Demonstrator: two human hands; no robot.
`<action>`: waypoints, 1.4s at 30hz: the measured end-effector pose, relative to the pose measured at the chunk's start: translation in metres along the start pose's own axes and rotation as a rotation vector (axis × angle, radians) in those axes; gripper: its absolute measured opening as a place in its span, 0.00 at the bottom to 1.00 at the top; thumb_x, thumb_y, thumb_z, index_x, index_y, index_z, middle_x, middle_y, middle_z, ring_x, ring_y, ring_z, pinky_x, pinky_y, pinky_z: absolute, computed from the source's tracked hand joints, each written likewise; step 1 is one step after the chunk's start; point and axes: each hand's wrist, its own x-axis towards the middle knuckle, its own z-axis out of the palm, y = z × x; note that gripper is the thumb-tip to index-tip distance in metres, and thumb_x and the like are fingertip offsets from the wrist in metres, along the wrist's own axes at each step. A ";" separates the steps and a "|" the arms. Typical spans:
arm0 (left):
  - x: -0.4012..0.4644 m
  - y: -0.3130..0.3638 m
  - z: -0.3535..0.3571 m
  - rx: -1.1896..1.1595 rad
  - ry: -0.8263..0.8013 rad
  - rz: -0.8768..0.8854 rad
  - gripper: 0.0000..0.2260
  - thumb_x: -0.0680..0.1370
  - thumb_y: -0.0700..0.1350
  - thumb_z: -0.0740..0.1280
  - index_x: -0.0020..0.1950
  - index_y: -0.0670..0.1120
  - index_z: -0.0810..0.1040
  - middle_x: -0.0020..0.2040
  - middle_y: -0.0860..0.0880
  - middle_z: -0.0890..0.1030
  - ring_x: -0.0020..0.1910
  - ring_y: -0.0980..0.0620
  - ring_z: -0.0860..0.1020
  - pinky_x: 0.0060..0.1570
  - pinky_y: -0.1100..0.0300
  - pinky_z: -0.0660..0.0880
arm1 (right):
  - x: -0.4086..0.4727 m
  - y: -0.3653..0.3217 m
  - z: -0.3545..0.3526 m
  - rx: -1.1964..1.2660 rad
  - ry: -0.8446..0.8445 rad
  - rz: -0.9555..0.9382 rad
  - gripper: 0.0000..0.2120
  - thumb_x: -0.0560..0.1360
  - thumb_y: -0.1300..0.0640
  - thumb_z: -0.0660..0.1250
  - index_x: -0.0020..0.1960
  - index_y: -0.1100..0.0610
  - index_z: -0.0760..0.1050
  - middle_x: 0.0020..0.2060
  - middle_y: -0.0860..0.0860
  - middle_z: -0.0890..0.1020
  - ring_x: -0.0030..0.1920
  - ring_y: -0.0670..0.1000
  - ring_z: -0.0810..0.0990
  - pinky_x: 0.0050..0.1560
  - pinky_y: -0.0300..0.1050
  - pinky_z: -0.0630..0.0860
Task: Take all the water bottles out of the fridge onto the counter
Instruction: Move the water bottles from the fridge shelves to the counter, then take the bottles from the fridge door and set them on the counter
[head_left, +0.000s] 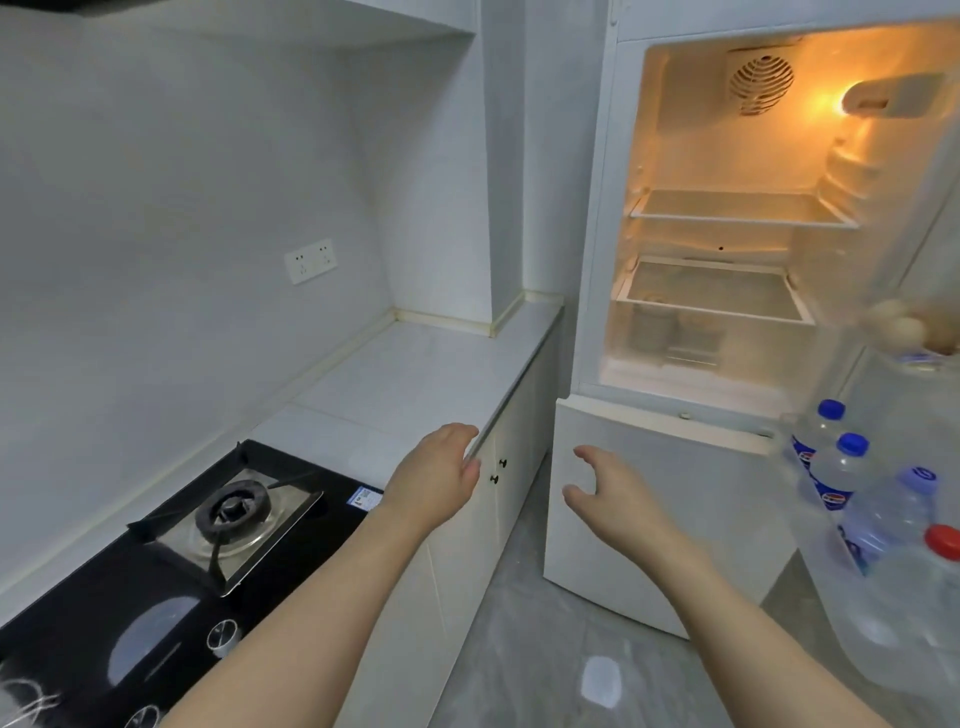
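The fridge (613, 218) stands open with its lamp on and its glass shelves bare. Several clear water bottles (852, 483) with blue caps, and one with a red cap (943, 540), stand in the door rack at the right edge. The white counter (415, 379) lies left of the fridge. My left hand (441, 473) hovers by the counter's front edge, fingers relaxed, holding nothing. My right hand (602, 493) is in front of the lower fridge door (649, 509), fingers loosely spread and empty, left of the bottles.
A black gas hob (171, 561) with a burner occupies the counter at the lower left. Eggs (904, 327) sit in the upper door rack. White cabinet doors (514, 467) run under the counter. A wall socket (310, 260) is on the backsplash. Grey floor lies below.
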 end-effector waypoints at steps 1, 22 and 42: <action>0.015 -0.002 0.003 -0.013 -0.004 0.005 0.20 0.83 0.47 0.59 0.75 0.45 0.66 0.73 0.49 0.69 0.70 0.52 0.68 0.65 0.62 0.64 | 0.012 0.002 -0.003 0.008 0.014 0.005 0.25 0.78 0.55 0.63 0.73 0.56 0.63 0.71 0.52 0.69 0.71 0.50 0.66 0.66 0.39 0.62; 0.247 0.112 0.110 -0.142 -0.206 0.252 0.18 0.82 0.44 0.61 0.72 0.44 0.70 0.71 0.48 0.72 0.65 0.49 0.73 0.60 0.63 0.66 | 0.127 0.162 -0.127 -0.256 0.322 0.474 0.18 0.74 0.55 0.61 0.62 0.59 0.71 0.58 0.57 0.77 0.57 0.59 0.75 0.53 0.50 0.73; 0.338 0.321 0.217 -0.157 -0.538 0.602 0.19 0.82 0.46 0.60 0.73 0.47 0.69 0.72 0.49 0.71 0.68 0.48 0.71 0.66 0.57 0.67 | 0.140 0.264 -0.179 -0.401 0.145 0.857 0.14 0.80 0.60 0.58 0.65 0.60 0.68 0.61 0.57 0.72 0.61 0.55 0.72 0.60 0.43 0.70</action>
